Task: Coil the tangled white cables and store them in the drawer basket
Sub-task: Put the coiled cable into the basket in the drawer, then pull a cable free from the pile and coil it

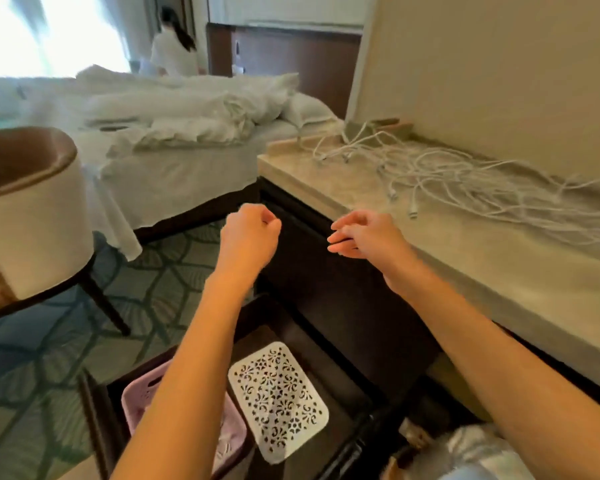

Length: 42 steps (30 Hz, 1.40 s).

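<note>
The white cables [465, 178] lie as 1 loose tangle of thin cords sprawled over the pale stone countertop [499, 271] by the wall, with several plug ends poking out toward the counter's front edge. The pink basket [146, 389] sits below in the open dark drawer [343, 368], beside a white patterned tray [278, 393]. The left hand [248, 233] hangs above the drawer with its fingers curled into a fist around nothing visible, and the right hand [364, 233] hovers just off the counter's edge, its fingers [340, 239] loosely extended and close together, touching nothing and apart from the cables.
</note>
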Each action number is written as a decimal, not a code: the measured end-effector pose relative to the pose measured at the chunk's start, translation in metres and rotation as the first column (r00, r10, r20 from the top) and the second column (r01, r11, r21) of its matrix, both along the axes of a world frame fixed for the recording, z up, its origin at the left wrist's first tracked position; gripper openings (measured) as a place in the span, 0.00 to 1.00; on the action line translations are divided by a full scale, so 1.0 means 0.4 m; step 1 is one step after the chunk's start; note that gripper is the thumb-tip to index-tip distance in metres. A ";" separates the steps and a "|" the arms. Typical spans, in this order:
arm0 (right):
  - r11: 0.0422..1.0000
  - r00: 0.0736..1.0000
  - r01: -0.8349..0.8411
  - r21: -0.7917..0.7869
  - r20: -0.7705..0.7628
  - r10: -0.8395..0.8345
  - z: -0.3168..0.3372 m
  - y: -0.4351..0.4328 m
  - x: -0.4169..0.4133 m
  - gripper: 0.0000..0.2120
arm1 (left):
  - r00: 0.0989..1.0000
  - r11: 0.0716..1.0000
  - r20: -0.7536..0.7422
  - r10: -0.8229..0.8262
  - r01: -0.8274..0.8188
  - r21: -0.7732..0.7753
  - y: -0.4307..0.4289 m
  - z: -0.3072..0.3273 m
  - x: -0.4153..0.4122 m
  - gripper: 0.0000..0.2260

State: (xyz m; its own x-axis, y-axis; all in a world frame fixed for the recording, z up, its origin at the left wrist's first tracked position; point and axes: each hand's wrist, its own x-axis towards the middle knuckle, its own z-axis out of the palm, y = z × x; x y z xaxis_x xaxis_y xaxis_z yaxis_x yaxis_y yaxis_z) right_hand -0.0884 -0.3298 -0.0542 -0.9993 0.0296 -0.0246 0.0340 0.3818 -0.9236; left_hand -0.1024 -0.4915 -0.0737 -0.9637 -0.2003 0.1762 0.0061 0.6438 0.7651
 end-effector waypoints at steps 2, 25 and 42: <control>0.998 0.997 0.054 -0.017 -0.061 -0.055 0.061 0.069 0.038 0.12 | 0.996 0.998 -0.058 -0.069 0.069 -0.003 0.057 0.058 0.015 0.10; 0.738 0.728 0.663 -0.127 -0.119 -0.675 0.184 0.834 0.476 0.11 | 0.602 0.600 -0.091 -0.793 0.748 -0.283 0.922 0.224 0.263 0.10; 0.416 0.464 0.866 0.275 -0.137 -0.875 0.085 1.134 0.629 0.11 | 0.257 0.204 0.051 -0.965 0.859 -0.470 1.299 0.125 0.348 0.13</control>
State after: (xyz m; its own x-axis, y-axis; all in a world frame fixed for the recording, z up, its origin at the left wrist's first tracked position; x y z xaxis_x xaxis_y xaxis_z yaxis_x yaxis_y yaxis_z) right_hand 0.1634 0.1238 -0.0204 -0.4336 0.8929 0.1212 0.5167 0.3566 -0.7784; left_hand 0.0367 0.0283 -0.0237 -0.3413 0.9183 0.2007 0.8937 0.2508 0.3720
